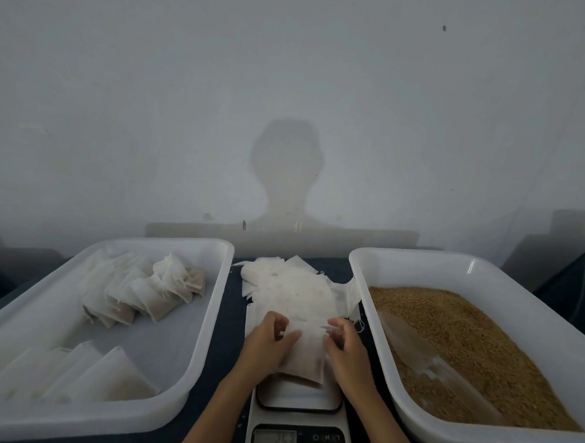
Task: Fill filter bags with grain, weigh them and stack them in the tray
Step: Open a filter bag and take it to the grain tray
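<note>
Looking through the head camera, I saw my left hand [269,340] and right hand [348,347] pinching a filled filter bag [304,356] over the scale [299,400]. The left tray [217,252] held many stacked bags; grain [462,343] and empty bags [292,287] remained.
</note>
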`<state>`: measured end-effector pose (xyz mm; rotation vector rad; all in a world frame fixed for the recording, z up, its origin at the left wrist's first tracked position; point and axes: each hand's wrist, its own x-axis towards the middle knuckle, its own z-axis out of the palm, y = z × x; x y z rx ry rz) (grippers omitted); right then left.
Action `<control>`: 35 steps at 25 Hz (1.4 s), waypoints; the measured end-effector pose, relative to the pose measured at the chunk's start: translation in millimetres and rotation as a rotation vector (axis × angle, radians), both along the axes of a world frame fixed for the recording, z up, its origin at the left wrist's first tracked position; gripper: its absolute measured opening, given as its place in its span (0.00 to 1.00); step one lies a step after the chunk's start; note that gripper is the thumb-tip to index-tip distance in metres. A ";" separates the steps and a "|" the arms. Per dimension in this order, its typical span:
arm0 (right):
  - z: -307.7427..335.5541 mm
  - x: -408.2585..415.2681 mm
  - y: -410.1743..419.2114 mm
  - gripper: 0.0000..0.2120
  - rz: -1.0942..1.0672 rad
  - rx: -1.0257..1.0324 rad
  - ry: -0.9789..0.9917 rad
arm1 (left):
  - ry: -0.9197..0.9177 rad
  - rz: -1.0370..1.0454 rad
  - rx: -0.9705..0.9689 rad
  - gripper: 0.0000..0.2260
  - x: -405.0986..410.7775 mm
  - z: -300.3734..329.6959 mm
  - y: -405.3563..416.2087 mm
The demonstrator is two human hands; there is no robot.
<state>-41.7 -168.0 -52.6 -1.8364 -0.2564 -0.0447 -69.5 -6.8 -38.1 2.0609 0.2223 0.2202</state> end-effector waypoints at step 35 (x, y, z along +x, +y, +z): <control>87.1 -89.9 220.5 0.33 0.874 -1.154 -0.007 | 0.592 0.101 0.699 0.11 -130.4 72.2 166.0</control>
